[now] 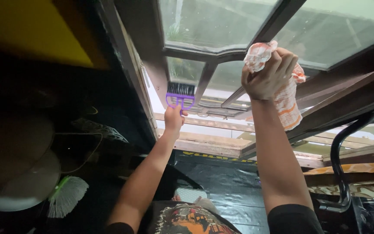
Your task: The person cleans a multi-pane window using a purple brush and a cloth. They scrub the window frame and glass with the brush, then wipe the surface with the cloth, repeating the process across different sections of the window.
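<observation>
My left hand (173, 118) grips the handle of a small purple brush (180, 96) with dark bristles, held up against a pane of the brown-framed window (208, 73). My right hand (267, 73) is raised higher and closed around a crumpled white-and-orange checked cloth (287, 99), pressed near the window's wooden frame. Part of the cloth hangs down behind my wrist. Both arms reach upward toward the glass.
A wooden sill (213, 147) runs below the window. A black metal bar (342, 156) curves at the right beside patterned fabric (351, 186). A white fringed duster with a green handle (67, 197) lies at lower left by a pale rounded object (18, 190). Shiny black sheeting (226, 182) covers the surface below.
</observation>
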